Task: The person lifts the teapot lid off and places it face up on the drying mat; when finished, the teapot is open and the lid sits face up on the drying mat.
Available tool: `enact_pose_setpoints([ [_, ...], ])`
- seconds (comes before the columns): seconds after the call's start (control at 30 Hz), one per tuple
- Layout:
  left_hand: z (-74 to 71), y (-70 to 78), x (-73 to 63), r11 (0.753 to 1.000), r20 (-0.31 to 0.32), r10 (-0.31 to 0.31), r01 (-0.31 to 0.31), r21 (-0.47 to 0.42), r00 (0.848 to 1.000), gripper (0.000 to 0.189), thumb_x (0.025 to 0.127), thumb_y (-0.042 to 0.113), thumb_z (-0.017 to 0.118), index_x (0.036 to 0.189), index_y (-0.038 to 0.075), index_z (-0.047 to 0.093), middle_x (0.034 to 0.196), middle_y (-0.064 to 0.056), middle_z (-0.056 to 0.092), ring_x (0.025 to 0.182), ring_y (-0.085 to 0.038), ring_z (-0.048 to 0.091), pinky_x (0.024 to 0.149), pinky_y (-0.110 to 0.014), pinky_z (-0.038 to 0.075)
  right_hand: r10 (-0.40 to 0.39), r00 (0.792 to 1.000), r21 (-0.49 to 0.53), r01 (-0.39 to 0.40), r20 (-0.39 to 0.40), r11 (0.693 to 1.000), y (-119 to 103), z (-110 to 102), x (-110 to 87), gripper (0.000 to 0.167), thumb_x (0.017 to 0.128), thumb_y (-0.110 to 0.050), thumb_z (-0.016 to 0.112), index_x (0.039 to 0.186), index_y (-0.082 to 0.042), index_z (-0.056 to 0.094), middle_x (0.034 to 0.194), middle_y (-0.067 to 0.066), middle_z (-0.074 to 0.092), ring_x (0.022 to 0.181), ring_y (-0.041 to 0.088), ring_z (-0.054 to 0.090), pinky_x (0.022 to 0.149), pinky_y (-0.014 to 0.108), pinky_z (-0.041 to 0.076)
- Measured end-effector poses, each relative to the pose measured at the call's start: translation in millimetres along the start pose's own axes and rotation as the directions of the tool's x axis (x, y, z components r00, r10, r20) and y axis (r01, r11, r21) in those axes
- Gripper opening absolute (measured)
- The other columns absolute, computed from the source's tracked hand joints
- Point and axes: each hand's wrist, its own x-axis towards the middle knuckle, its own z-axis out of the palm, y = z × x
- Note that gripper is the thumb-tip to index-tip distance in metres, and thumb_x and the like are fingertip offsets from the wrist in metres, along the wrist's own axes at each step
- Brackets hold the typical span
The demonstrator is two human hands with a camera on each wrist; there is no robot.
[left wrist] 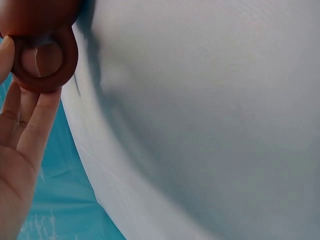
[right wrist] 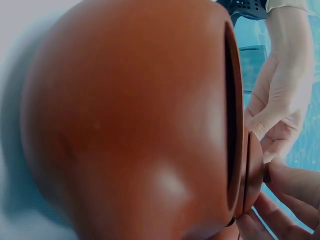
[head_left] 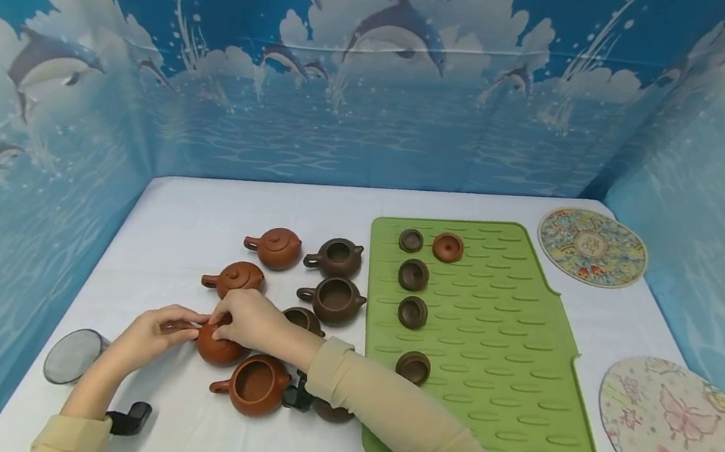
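My left hand (head_left: 157, 333) holds a reddish-brown clay teapot (head_left: 218, 351) by its ring handle (left wrist: 71, 52), thumb on one side and fingers on the other. My right hand (head_left: 253, 322) is over the top of that pot. Between its thumb and fingers it pinches the knob of the lid (right wrist: 255, 170), which sits at the pot's mouth. Nearest in front is a lidless red-brown teapot (head_left: 279, 374), its rounded side (right wrist: 125, 115) filling much of the right wrist view. Two lidded red-brown teapots, one upper (head_left: 279, 248) and one lower (head_left: 239, 275), stand behind.
Dark lidless teapots (head_left: 335, 310) stand to the right, some partly hidden by my right arm. A green mat (head_left: 493, 327) bears several small lids (head_left: 413, 274). Two round patterned mats (head_left: 679, 436) lie far right. A clear grey-rimmed glass (head_left: 73, 356) is beside my left forearm.
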Motion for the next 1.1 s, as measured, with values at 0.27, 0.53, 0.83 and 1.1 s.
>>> enact_pose_setpoints([
  [0.27, 0.2, 0.9, -0.2, 1.000, 0.014, -0.022, 0.022, -0.015, 1.000, 0.027, 0.090, 0.012, 0.070, 0.117, 0.005, 0.071, 0.119, -0.014, 0.068, 0.109, -0.027, 0.065, 0.081, -0.017, 0.053, 0.003, 1.000, -0.001, -0.003, -0.017, 1.000, 0, 1, -1.4, 0.015, 0.088, -0.025, 0.075, 0.101, -0.019, 0.077, 0.103, -0.008, 0.069, 0.097, 0.001, 0.061, 0.080, 0.009, 0.046],
  [0.53, 1.1, 1.5, -0.9, 0.997, -0.008, -0.021, 0.021, 0.068, 1.000, 0.019, 0.090, 0.005, 0.069, 0.109, 0.004, 0.072, 0.111, -0.013, 0.070, 0.107, -0.032, 0.065, 0.080, -0.026, 0.055, 0.038, 0.999, 0.160, -0.031, -0.036, 0.987, 6, -5, -1.4, 0.014, 0.091, -0.029, 0.071, 0.102, -0.021, 0.076, 0.103, -0.010, 0.072, 0.093, -0.001, 0.061, 0.077, 0.010, 0.045],
  [0.83, 2.3, 1.9, 0.1, 0.997, -0.016, -0.038, 0.039, 0.065, 0.999, 0.021, 0.090, 0.010, 0.071, 0.110, 0.005, 0.072, 0.111, -0.012, 0.070, 0.105, -0.026, 0.066, 0.078, -0.019, 0.053, 0.164, 0.984, 0.595, -0.173, 0.069, 0.785, 18, -24, -8.2, 0.020, 0.093, -0.029, 0.069, 0.108, -0.017, 0.075, 0.112, -0.004, 0.070, 0.100, 0.007, 0.065, 0.085, 0.021, 0.053],
  [1.1, 3.6, 1.4, -0.6, 0.998, -0.006, -0.046, 0.047, 0.034, 0.999, 0.026, 0.091, 0.012, 0.070, 0.116, 0.006, 0.071, 0.116, -0.012, 0.070, 0.109, -0.028, 0.065, 0.089, -0.037, 0.056, 0.170, 0.958, 0.904, -0.276, 0.231, 0.326, 22, -37, -18.8, 0.031, 0.101, -0.014, 0.056, 0.126, 0.002, 0.062, 0.125, 0.011, 0.063, 0.114, 0.025, 0.064, 0.095, 0.035, 0.055],
])
